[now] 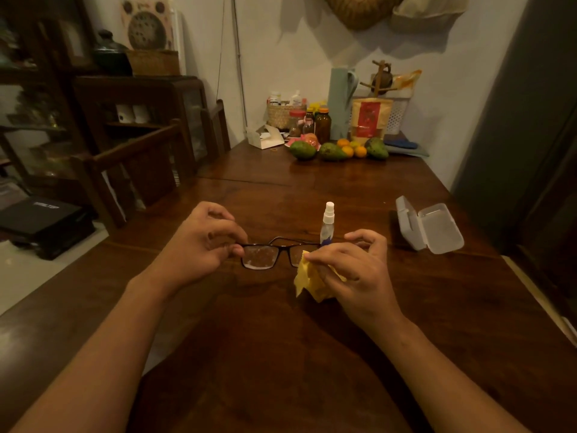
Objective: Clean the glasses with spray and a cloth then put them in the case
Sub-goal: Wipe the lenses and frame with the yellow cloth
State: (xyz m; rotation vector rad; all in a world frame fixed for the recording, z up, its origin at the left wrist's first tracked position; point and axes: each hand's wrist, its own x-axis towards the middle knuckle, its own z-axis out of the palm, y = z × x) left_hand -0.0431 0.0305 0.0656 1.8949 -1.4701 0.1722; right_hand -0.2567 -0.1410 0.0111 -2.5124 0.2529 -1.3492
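Observation:
Black-framed glasses (261,256) hang above the wooden table (281,354), the left lens speckled with droplets. My left hand (199,242) pinches the frame at its left corner. My right hand (352,270) holds a yellow cloth (307,281) against the right lens, which the cloth and fingers mostly hide. A small clear spray bottle (327,221) with a white nozzle stands upright just behind the glasses. A pale grey glasses case (429,225) lies open to the right.
Avocados and oranges (338,150), jars, a basket, a red-labelled pouch and a pale jug crowd the table's far end by the wall. Dark wooden chairs (150,164) stand along the left side. A dark door or panel (524,120) rises at the right.

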